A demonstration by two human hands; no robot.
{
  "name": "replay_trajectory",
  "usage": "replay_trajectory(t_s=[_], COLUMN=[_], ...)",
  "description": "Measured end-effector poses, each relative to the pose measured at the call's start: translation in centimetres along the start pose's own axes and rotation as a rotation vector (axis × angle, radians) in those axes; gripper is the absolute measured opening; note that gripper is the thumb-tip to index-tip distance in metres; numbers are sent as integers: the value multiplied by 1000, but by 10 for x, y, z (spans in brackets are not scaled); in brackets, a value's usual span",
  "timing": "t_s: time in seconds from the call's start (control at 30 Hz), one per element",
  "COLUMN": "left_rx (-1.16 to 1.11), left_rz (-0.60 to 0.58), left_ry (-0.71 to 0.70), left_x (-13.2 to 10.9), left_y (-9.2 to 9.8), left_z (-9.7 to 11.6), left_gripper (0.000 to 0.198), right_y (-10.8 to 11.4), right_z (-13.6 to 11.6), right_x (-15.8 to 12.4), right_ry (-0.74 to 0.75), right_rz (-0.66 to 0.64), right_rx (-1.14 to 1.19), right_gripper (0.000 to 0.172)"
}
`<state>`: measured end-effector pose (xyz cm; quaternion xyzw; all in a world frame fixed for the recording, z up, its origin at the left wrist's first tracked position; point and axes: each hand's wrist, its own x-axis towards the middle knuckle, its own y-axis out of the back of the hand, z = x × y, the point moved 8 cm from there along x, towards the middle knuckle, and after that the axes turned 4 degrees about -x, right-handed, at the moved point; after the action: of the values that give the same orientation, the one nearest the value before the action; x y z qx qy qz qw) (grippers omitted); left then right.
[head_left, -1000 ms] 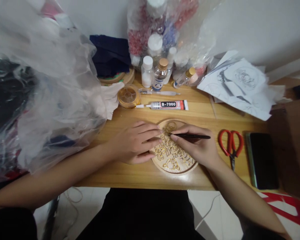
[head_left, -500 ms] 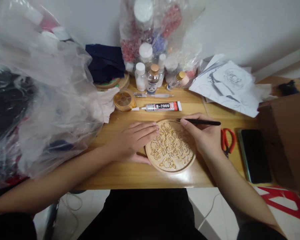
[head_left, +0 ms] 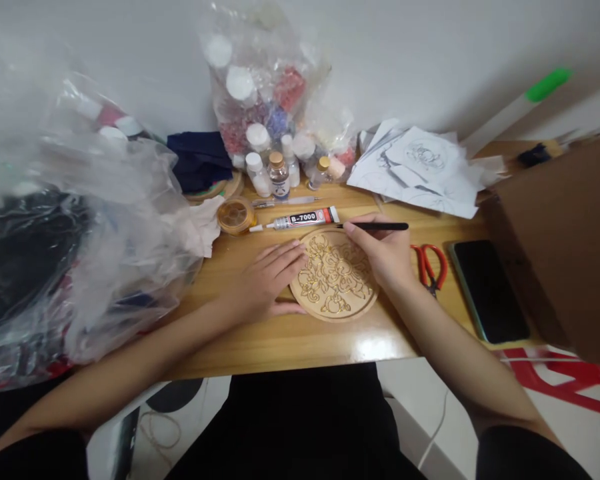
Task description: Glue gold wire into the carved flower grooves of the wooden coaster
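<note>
A round wooden plate (head_left: 339,312) lies on the table, its face covered with a flower pattern in raised gold wire. My left hand (head_left: 273,277) rests flat with fingers stretched, the fingertips on the plate's left rim and the thumb by its lower left edge. At the upper right rim, my right hand (head_left: 387,253) is closed around slim black tweezers (head_left: 383,227). Their tips point left over the plate's far edge; what they touch there is too small to make out.
Behind the plate lie a B-7000 glue tube (head_left: 305,219), a pen (head_left: 295,201), a spool of gold wire (head_left: 236,216) and small bottles (head_left: 279,177). Red-handled pliers (head_left: 433,267), a phone (head_left: 490,290) and a cardboard box (head_left: 555,247) are rightward. Plastic bags (head_left: 125,220) crowd the left.
My view has shifted, so the table's things appear displaced, mostly leftward. Both hands keep about the same places at the plate, and the tweezers stay in my right hand.
</note>
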<state>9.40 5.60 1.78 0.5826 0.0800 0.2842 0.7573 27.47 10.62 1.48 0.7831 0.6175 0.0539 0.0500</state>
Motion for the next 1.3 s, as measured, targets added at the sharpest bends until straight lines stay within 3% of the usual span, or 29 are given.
replay_trajectory(t_s=[0.13,0.3,1.3], left_rx=[6,-15,-48], left_rz=[52,64,-6], left_ry=[-44,-56,-39], left_x=[-4,-5,-3], left_y=[2,2,-2], left_z=[2,1,-1], left_gripper=[64,56,51], right_y=[0,-3,-5], right_z=[-10,-11,-4], right_x=[0,2,4], right_ry=[93,83,110], right_rz=[-1,-15,-8], right_rx=[-91,-150,-231], right_gripper=[7,5,5])
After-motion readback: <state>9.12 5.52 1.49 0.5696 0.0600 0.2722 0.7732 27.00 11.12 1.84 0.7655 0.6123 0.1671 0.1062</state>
